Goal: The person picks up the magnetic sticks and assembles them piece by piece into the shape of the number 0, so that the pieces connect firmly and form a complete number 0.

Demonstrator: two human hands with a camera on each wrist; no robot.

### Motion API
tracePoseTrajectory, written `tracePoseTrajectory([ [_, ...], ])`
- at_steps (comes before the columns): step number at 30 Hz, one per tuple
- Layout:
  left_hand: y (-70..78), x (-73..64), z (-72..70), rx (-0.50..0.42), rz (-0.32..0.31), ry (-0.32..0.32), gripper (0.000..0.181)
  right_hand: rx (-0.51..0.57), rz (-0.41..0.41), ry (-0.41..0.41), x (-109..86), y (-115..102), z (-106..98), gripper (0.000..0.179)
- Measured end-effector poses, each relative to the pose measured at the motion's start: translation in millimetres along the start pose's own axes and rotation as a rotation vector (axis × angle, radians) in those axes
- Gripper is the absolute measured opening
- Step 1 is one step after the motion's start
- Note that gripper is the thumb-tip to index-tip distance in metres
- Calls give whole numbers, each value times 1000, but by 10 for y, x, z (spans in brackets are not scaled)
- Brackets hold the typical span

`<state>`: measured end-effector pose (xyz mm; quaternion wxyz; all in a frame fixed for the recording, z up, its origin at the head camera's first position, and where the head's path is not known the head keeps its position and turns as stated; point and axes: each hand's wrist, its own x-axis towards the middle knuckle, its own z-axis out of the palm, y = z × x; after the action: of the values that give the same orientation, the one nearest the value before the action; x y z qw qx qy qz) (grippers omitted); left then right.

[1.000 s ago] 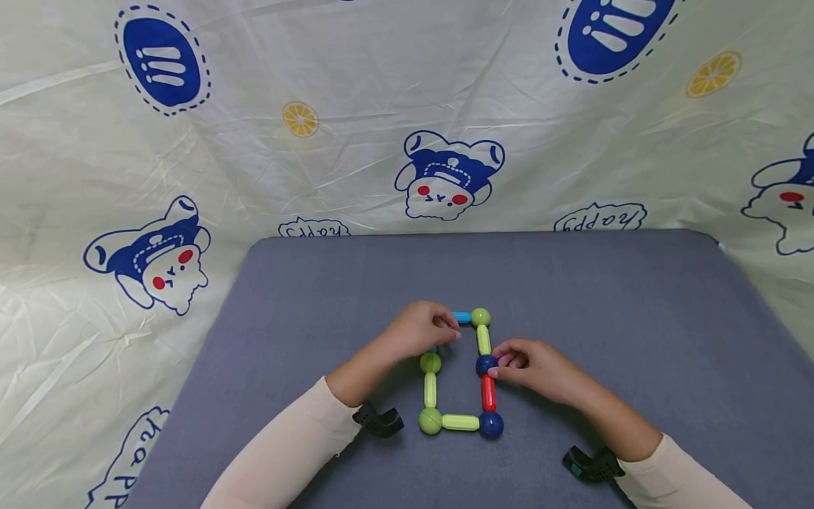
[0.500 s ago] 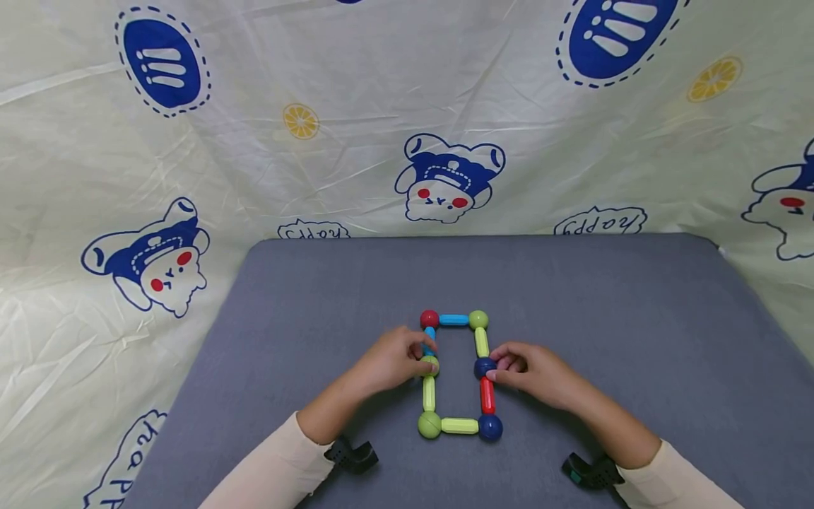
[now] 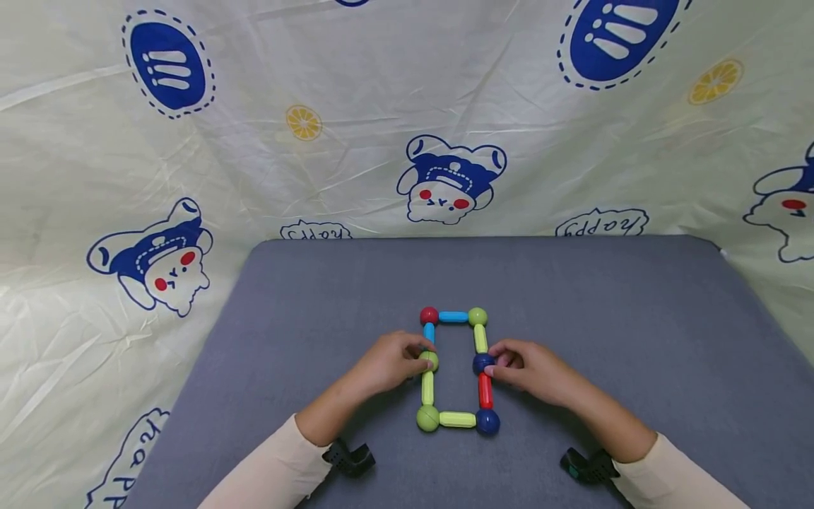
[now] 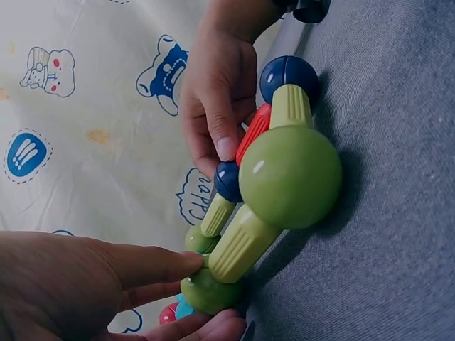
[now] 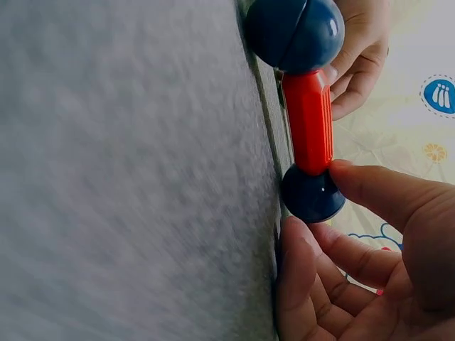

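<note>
A rectangle of magnetic balls and rods lies on the grey table. My left hand [image 3: 391,362] pinches the green ball [image 4: 212,295] midway along its left side, thumb and fingers on opposite sides. Across from it, my right hand [image 3: 537,371] holds the dark blue ball [image 5: 311,197] on the right side between thumb and fingertips. A red rod [image 3: 485,391] joins that ball to the near dark blue ball [image 3: 487,422]. At the near left corner sits a larger-looking green ball [image 4: 291,177]. The far side has a red ball [image 3: 429,316], a light blue rod [image 3: 453,317] and a green ball [image 3: 478,317].
The grey cloth-covered table [image 3: 604,304] stretches around the rectangle on all sides. Behind it hangs a pale printed curtain [image 3: 356,170] with cartoon figures. Black straps with small devices [image 3: 348,459] sit on both wrists.
My left hand has drawn back from the far left corner to the middle green ball, uncovering the red ball and light blue rods. The right hand keeps its hold on the blue ball.
</note>
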<state>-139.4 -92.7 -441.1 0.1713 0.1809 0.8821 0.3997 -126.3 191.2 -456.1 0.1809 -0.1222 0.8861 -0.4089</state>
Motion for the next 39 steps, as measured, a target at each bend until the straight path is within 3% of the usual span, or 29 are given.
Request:
tracePoseTrajectory([
  [13, -51, 197, -47, -67, -19, 25, 25, -71, -18, -2, 223, -15, -152, 31],
  [21, -108, 296, -48, -49, -29, 68, 25, -74, -27, -18, 342, -38, -228, 34],
  [28, -180, 304, -18, -68, 2, 104, 26, -64, -15, -16, 376, -27, -225, 34],
  [39, -195, 267, 2, -113, -20, 145, 27, -69, 24, 15, 383, -3, -178, 38],
])
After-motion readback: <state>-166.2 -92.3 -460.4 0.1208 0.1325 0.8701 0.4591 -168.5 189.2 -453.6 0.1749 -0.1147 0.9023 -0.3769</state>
